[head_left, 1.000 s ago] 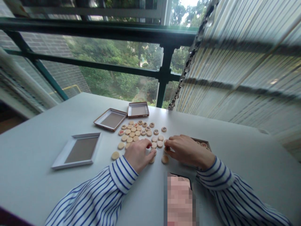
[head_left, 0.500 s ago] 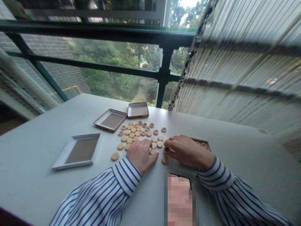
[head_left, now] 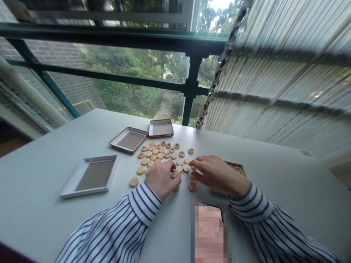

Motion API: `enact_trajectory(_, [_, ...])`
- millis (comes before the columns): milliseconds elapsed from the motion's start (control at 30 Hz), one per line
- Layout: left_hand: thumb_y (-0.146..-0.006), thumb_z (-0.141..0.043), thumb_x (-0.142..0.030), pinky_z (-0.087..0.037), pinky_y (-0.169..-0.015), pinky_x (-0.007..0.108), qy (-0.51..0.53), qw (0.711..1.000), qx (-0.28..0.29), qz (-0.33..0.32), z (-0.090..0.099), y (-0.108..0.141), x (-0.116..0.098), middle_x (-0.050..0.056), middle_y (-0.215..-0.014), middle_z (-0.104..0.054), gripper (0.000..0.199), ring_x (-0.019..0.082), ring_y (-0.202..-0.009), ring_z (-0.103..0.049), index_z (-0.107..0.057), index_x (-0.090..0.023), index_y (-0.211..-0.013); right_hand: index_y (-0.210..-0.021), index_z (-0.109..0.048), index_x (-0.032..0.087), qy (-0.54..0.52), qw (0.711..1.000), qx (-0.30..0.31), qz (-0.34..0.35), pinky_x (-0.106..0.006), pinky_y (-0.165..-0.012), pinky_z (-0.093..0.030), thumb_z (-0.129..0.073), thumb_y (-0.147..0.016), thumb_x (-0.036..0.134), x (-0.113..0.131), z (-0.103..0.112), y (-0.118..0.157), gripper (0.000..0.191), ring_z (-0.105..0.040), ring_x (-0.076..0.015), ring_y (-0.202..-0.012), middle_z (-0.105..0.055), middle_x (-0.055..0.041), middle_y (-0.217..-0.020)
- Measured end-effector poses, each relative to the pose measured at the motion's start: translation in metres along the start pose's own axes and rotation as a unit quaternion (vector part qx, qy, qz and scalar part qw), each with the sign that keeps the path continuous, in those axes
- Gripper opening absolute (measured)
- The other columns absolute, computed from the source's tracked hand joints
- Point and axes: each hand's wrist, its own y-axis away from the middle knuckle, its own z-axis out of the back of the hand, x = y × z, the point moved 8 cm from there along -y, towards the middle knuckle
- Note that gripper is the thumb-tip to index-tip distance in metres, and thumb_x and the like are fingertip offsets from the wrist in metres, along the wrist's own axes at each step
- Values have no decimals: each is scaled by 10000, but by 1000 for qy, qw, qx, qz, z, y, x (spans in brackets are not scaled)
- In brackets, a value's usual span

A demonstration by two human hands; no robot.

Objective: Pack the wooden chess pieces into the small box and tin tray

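Observation:
Round wooden pieces (head_left: 153, 157) lie in a loose cluster on the white table; several show black or red characters, others a blank face. At the near right of the cluster, my left hand (head_left: 163, 179) pinches a wooden piece (head_left: 174, 174) between thumb and fingers. My right hand (head_left: 216, 173) reaches in from the right, its thumb and forefinger apart over the pieces at the cluster's right edge; a piece lies partly under the fingertips. Just below that thumb sits a blank piece (head_left: 192, 186). Behind my right hand, a box (head_left: 242, 167) holding pieces is partly hidden.
An open white tray (head_left: 112, 173) stands at the left on the table (head_left: 41, 171). Two brown-edged trays (head_left: 128, 149) (head_left: 161, 135) are at the back. A phone-like object (head_left: 210, 233), its screen pixelated, lies at the near edge. Windows and a curtain stand behind.
My left hand has closed on a piece and lifted it slightly, shifting a little left. My right hand has moved slightly left, its fingers a bit more spread.

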Motion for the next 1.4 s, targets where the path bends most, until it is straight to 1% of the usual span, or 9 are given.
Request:
enact_trajectory(133, [-714, -544, -356, -441, -633, 285, 190, 981, 17, 34, 4, -5, 12, 28, -743, -631, 210, 153, -672, -577, -588, -167, -794, -939, -558, 183, -7, 1000, -12, -2, -259, -593, -308, -444, -836, 269, 0, 4, 0, 176, -581, -155, -766, -638, -53, -873])
enact_trajectory(300, [-713, -581, -381, -479, -671, 292, 446, 890, 54, 81, 3, -10, 20, 72, -819, -665, 351, 163, -735, -621, -597, -115, -941, -951, -561, 178, -10, 1000, -6, -15, -258, -604, -313, -448, -836, 256, 0, 6, -1, 179, -576, -150, -773, -634, -65, -889])
enact_trajectory(500, [-732, -591, -343, -491, -643, 260, 587, 789, 93, 159, -10, -7, 25, 73, -895, -664, 343, 145, -734, -642, -594, -146, -1012, -962, -553, 188, -7, 999, -32, -8, -254, -604, -313, -428, -850, 265, 1, 10, 0, 185, -574, -149, -758, -632, -54, -874])
enact_trajectory(700, [-738, -599, -269, -503, -678, 264, 639, 745, 80, 175, -12, -7, 29, 54, -855, -664, 286, 139, -740, -649, -599, -154, -1000, -948, -557, 186, -5, 999, -40, -10, -253, -584, -303, -429, -851, 270, -1, 9, -1, 181, -568, -142, -728, -632, -49, -865])
enact_trajectory(867, [-694, -652, -305, -505, -721, 300, 616, 769, 77, 151, -5, -8, 29, 74, -900, -650, 362, 158, -777, -642, -586, -139, -1009, -966, -559, 186, -8, 999, -31, -16, -261, -594, -312, -422, -856, 279, -1, 9, -1, 199, -576, -154, -756, -632, -58, -879])
enact_trajectory(1000, [-620, -713, -298, -509, -741, 330, 565, 813, 72, 121, 1, -10, 31, 65, -935, -627, 439, 176, -809, -637, -556, -139, -998, -981, -557, 190, -9, 999, -35, -15, -263, -604, -317, -418, -857, 274, 0, 10, -1, 204, -577, -156, -769, -630, -55, -884])
enact_trajectory(1133, [-640, -680, -305, -515, -750, 344, 502, 858, 60, 85, 6, -11, 34, 54, -930, -618, 385, 164, -786, -638, -531, -138, -953, -972, -561, 185, -7, 999, -33, -15, -259, -604, -313, -433, -851, 272, -1, 10, -1, 196, -572, -151, -763, -628, -58, -882])
enact_trajectory(1300, [-681, -614, -304, -521, -680, 298, 331, 943, 21, 17, 15, -11, 30, 50, -840, -632, 269, 152, -732, -619, -575, -144, -893, -989, -560, 189, -8, 999, -33, -14, -261, -610, -315, -428, -854, 275, -1, 9, -1, 208, -572, -152, -768, -628, -57, -883])
enact_trajectory(1400, [-695, -584, -289, -519, -670, 283, 265, 964, 4, -8, 17, -10, 27, 39, -824, -630, 238, 142, -715, -611, -576, -154, -891, -983, -561, 192, -9, 999, -37, -14, -265, -606, -315, -423, -854, 276, -1, 9, -2, 207, -575, -156, -763, -629, -51, -881])
